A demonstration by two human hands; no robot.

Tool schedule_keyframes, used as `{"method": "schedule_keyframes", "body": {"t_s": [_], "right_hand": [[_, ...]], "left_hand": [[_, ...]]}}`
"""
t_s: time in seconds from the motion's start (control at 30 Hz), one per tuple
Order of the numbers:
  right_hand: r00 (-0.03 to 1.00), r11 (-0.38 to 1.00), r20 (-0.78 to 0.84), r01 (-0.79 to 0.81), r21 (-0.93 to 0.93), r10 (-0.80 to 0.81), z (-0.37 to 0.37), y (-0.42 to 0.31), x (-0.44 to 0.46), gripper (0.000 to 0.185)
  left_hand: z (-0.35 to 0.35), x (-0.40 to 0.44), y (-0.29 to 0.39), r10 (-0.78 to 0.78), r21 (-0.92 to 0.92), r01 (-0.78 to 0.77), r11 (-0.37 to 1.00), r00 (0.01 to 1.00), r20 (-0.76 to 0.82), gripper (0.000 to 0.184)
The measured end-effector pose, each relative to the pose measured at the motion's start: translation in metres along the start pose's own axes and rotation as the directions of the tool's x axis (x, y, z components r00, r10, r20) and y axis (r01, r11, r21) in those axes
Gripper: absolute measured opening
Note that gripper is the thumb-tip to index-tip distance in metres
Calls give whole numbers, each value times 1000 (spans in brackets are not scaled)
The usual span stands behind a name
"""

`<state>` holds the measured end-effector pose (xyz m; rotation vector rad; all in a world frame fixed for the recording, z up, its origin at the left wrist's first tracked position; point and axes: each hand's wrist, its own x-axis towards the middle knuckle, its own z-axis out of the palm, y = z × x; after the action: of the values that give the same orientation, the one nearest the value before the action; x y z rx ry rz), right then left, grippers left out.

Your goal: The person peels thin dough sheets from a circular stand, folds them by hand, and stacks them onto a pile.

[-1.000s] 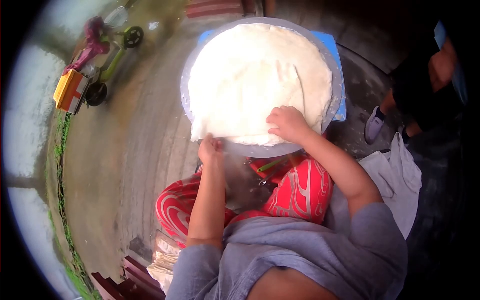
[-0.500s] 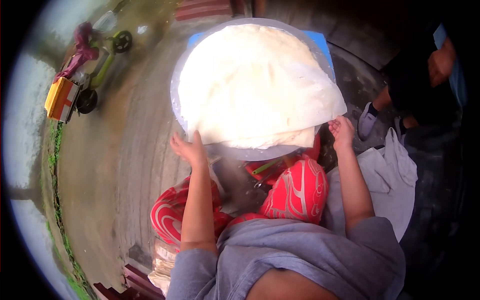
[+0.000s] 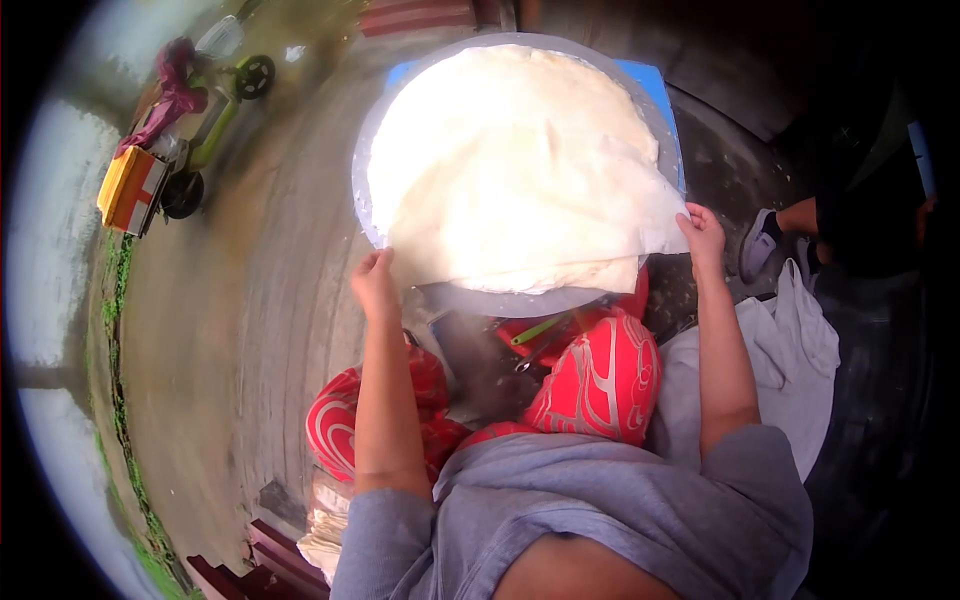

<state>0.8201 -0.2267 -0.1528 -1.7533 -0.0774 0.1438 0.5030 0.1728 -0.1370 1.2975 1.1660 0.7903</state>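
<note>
Dough-like sheet, pale and thin, lies over a similar layer on the round tray. At its left end, the left hand seems to pinch the near edge, though glare washes out the exact contact; a light hold should suit such thin stuff. Rightward, the right hand pinches a corner stretched past the rim; even, gentle tension between both would likely limit tears and creases.

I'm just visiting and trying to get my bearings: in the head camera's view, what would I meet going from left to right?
Green scooter → left hand → large pale sheet → right hand → another person's shoe.
</note>
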Motion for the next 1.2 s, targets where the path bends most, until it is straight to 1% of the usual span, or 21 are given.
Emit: {"method": "schedule_keyframes", "body": {"t_s": [0.03, 0.07, 0.1, 0.17, 0.23, 0.27, 0.33, 0.37, 0.53, 0.63, 0.7, 0.77, 0.8, 0.83, 0.87, 0.9, 0.97, 1.03, 1.1, 1.17, 1.2], "right_hand": [[1000, 1000, 6, -2, 1, 2, -2, 0, 2, 29], [998, 998, 18, -58, 39, 58, -4, 0, 3, 28], [993, 991, 30, -114, 76, 112, -8, 1, 6, 26], [991, 985, 35, -133, 111, 130, -13, 4, 10, 24], [998, 995, 34, -64, 75, 62, -16, 3, 10, 21], [997, 995, 41, -67, 77, 64, -16, 3, 9, 21], [999, 997, 10, -51, 56, 50, -14, -3, 6, 17], [998, 997, 24, -55, 57, 53, -13, -4, 4, 17], [998, 996, 7, -63, 65, 63, -13, -3, 4, 15], [998, 996, 8, -59, 62, 59, -14, 1, 6, 14], [999, 996, 12, -49, 69, 48, -13, 0, 6, 14], [997, 999, 64, -32, 14, 31, -12, -7, 3, 13], [998, 999, 57, -31, 13, 30, -12, -8, 2, 13], [995, 998, 93, -40, -39, 44, -11, -7, 2, 13], [990, 995, 127, -49, -91, 60, -12, -7, 4, 13], [991, 995, 119, -49, -91, 60, -14, -3, 7, 13], [984, 989, 171, -26, -147, 52, -19, 3, 14, 13], [985, 991, 148, -70, -112, 86, -19, -6, 10, 12], [984, 991, 129, -112, -76, 121, -19, -15, 5, 12], [971, 979, 123, -199, -43, 203, -18, -21, 1, 12], [972, 979, 114, -201, -41, 204, -18, -19, 0, 12]], "left_hand": [[-2, 1, 2, -1, 2, 1, 1000, 1000, -6, 20], [-4, 2, 4, -152, -170, 142, 975, 987, -52, 21], [-4, 2, 7, -305, -342, 264, 902, 950, -69, 23], [-11, -8, 9, -267, -285, 229, 931, 958, -102, 22], [-19, -10, -3, 13, 4, -13, 1000, 1000, -10, 26], [-19, -9, -9, 13, 6, -13, 1000, 1000, -17, 26], [-16, -4, -27, 231, 295, -199, 934, 970, -75, 23], [-19, 1, -35, 261, 397, -228, 889, 965, -30, 26], [-6, -7, -31, 317, 422, -283, 861, 948, -13, 29], [-4, -5, -28, 268, 518, -223, 826, 963, -12, 27], [-2, -5, -23, 241, 464, -205, 862, 970, -18, 24], [1, -6, -15, 216, 404, -193, 894, 976, -10, 22], [0, -11, -7, 135, 170, -132, 976, 991, -4, 20], [-1, -15, 0, 56, -72, -54, 996, 998, 23, 18], [-7, -15, 5, 4, -39, -2, 999, 999, 39, 24], [-10, -15, 8, 4, -40, -2, 999, 999, 47, 24], [-17, -15, 13, -101, -94, 100, 991, 995, -12, 18], [-26, -13, 6, -91, -105, 92, 990, 996, 13, 15], [-34, -12, -4, -97, -54, 96, 994, 995, -12, 15], [-45, -6, -26, -102, -29, 102, 994, 995, -7, 15], [-47, -10, -28, -107, 35, 106, 994, 994, 26, 21]]}}
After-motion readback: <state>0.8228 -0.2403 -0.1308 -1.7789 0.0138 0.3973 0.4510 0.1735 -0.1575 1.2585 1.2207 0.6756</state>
